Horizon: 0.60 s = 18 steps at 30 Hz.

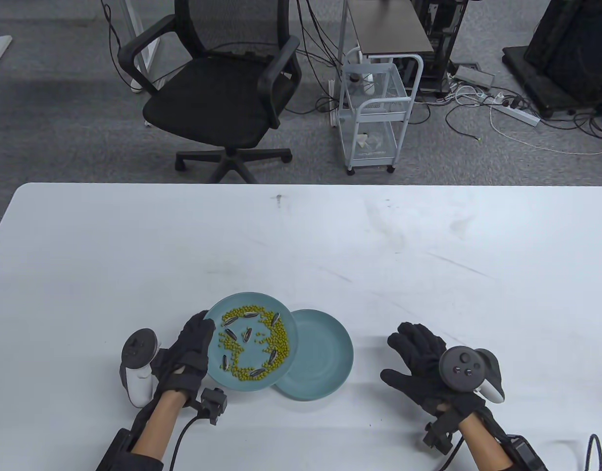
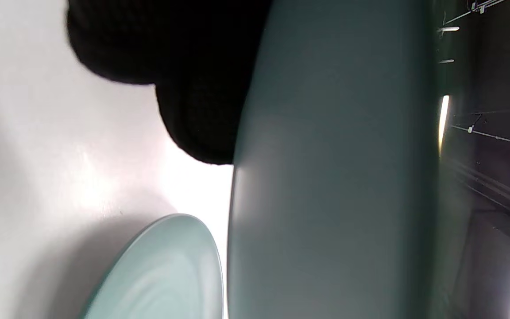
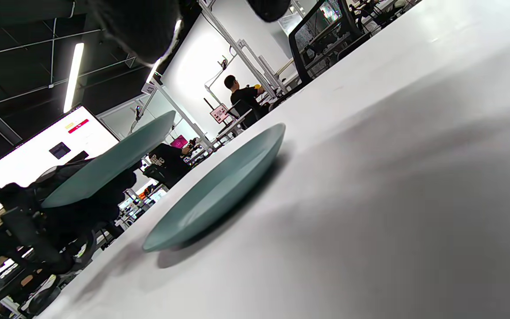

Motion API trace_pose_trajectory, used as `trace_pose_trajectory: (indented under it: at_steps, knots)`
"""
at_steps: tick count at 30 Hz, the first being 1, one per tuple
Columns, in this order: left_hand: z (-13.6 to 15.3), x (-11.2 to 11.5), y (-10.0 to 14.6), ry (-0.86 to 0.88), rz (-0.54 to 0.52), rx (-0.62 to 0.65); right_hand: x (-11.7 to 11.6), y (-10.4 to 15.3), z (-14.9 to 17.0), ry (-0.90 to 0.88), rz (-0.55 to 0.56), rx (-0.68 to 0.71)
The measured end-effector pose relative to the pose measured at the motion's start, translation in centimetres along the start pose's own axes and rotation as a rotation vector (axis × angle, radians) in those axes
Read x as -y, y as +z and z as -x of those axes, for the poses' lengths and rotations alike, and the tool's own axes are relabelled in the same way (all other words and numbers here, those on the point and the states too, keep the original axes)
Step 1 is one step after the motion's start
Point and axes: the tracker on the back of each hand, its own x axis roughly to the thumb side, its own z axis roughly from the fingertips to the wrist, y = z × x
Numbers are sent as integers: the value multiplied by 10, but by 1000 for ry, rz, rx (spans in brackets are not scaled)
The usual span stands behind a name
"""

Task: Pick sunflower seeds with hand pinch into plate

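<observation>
My left hand (image 1: 193, 351) grips the left rim of a teal plate (image 1: 217, 365) and holds it lifted off the table; its underside (image 2: 334, 177) fills the left wrist view, and it shows raised in the right wrist view (image 3: 104, 164). On it lie several striped sunflower seeds (image 1: 246, 335) among many green mung beans (image 1: 280, 343). A second teal plate (image 1: 325, 358) lies on the table, partly under the first one's right edge, with nothing in it; it also shows in the wrist views (image 2: 162, 274) (image 3: 219, 186). My right hand (image 1: 418, 358) rests open on the table, right of the plates, holding nothing.
The white table (image 1: 301, 245) stretches wide beyond the plates. A black office chair (image 1: 222, 93) and a white wire cart (image 1: 374, 113) stand on the floor behind the far edge.
</observation>
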Motion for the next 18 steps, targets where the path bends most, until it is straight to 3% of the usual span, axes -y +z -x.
trace_pose_trajectory:
  at_steps: [7,14,18]
  knots:
    - [4,7,-1,53,25,-18,-1,-26,-47,99,-94,69]
    - [5,10,-1,59,40,-16,-7,-71,-109,105,-65,197]
    - [6,11,0,63,32,-18,-16,-94,-138,167,-102,230]
